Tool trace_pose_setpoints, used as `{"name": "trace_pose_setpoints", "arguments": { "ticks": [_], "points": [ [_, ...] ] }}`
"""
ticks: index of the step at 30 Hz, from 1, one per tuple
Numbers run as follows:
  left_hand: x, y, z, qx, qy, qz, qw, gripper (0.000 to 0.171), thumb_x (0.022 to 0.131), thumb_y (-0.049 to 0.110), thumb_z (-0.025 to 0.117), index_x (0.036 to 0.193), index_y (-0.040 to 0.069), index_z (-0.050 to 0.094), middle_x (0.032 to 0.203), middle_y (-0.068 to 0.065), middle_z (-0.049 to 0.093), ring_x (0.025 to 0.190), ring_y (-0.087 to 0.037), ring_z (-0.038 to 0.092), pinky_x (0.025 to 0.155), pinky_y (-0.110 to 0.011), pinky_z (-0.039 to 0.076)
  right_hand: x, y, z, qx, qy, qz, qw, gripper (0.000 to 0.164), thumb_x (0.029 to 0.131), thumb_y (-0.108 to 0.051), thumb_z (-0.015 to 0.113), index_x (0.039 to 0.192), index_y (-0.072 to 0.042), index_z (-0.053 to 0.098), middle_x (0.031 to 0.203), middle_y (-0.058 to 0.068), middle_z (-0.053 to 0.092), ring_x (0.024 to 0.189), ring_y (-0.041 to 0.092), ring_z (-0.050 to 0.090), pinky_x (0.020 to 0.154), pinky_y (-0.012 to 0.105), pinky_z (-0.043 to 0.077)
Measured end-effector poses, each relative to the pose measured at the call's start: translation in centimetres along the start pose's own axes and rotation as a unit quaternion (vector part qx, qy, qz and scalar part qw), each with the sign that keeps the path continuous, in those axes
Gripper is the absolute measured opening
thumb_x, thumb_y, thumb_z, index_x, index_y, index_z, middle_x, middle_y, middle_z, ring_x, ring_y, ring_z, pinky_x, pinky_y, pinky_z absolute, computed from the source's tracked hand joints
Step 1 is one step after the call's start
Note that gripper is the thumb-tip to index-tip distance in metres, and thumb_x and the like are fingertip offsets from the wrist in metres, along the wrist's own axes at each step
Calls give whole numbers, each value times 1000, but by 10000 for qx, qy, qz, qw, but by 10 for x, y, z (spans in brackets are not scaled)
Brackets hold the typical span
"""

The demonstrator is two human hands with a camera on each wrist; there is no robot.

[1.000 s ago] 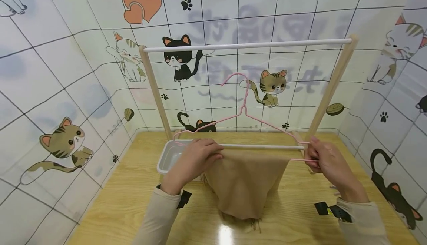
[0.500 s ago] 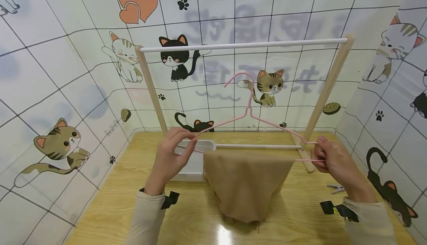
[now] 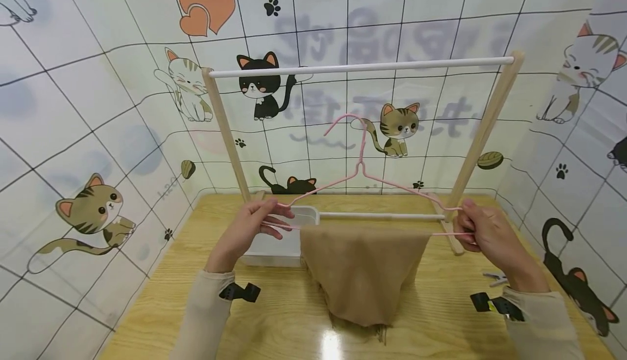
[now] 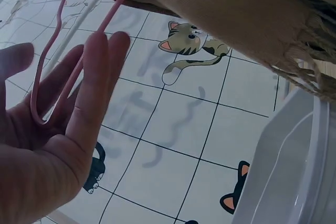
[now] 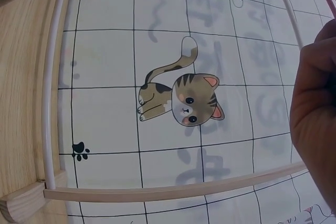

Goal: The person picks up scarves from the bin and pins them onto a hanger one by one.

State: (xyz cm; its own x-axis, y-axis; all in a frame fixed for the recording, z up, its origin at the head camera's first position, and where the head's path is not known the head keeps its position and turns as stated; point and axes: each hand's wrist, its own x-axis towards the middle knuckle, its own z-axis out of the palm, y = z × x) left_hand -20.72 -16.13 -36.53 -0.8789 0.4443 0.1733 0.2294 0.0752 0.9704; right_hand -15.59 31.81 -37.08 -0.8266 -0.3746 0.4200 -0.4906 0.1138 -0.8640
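The left hand [image 3: 247, 229] has straightened its fingers against the hanger [image 3: 361, 158]; the right hand [image 3: 487, 230] grips it. Cloth [image 3: 364, 273] partly blocks the tub [image 3: 274, 259]; probably a clothespin [image 3: 496, 278] lies rightward.

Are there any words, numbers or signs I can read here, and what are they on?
No text can be read clearly.
White cat-print wall covering, back: big pale purple character-like marks, too faint to read.
Same covering, left side: a small grey number-like mark, too blurred to read.
Thin pink wire hanger and brown fringed cloth: no writing visible.
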Motion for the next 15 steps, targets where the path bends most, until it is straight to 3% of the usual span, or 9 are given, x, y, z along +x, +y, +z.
{"name": "trace_pose_setpoints", "arguments": {
  "ticks": [5, 9, 15],
  "points": [
    [7, -2, -7, -346, -475, -352, 9977, 51, 110, 39, 46, 131, -5, 63, 120, -20, 71, 100, -31, 75, 76, -43, 63, 0, 0, 1, 30, -56, -27, 10000, 48, 114, -14, 17, 68, -8, 27, 56, 9, 30, 37, 26, 24, 31, 33, 22],
    [12, -2, -10, -590, -621, -473, 9952, 48, 109, 36, 48, 133, -3, 61, 122, -20, 70, 104, -31, 74, 76, -43, 63, 1, 0, 3, -37, -42, -8, 10000, 49, 114, -14, 18, 68, -8, 28, 56, 10, 32, 37, 28, 26, 32, 34, 24],
    [15, -1, -9, -269, -963, -916, 9908, 56, 105, 46, 53, 125, -4, 66, 113, -15, 73, 85, -27, 76, 69, -36, 63, 3, 2, 6, -202, -164, -105, 9996, 48, 114, -10, 18, 68, -7, 29, 57, 10, 33, 38, 26, 30, 34, 31, 31]
  ]
}}
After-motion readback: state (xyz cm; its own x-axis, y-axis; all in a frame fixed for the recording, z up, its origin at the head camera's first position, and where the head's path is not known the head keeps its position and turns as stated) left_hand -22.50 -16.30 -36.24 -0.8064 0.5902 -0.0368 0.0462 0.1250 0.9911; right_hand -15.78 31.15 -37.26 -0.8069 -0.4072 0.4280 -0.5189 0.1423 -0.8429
